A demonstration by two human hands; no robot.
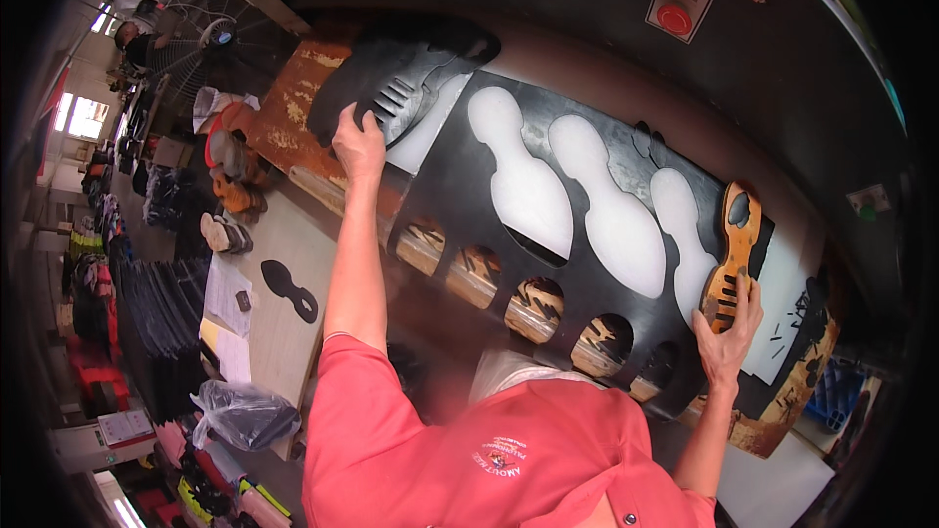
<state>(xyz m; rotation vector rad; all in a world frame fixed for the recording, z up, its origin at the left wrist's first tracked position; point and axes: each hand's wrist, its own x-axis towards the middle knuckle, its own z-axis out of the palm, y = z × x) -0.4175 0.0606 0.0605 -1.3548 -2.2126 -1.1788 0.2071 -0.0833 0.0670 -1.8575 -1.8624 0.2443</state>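
A black sheet [445,186] with several sole-shaped cut-outs lies across the bench, and a white surface shows through the holes. At its right end my right hand [729,330] grips the lower end of an orange-brown, sole-shaped cutting die [740,225] with slots. The die stands over the sheet's right edge, beside a cut-out. My left hand [360,145] is at the left end, thumb and fingers closed on the near edge of black sole-shaped pieces [399,88]. Slots show in the top piece; how many pieces the hand holds cannot be told.
A dark machine body with a red button [673,20] overhangs the far side. Black scraps [802,308] lie at the right end. To the left, a side table holds a loose black cut piece [290,290], papers [228,298] and a plastic bag [245,414]. Beyond are a fan [207,44] and another person [137,44].
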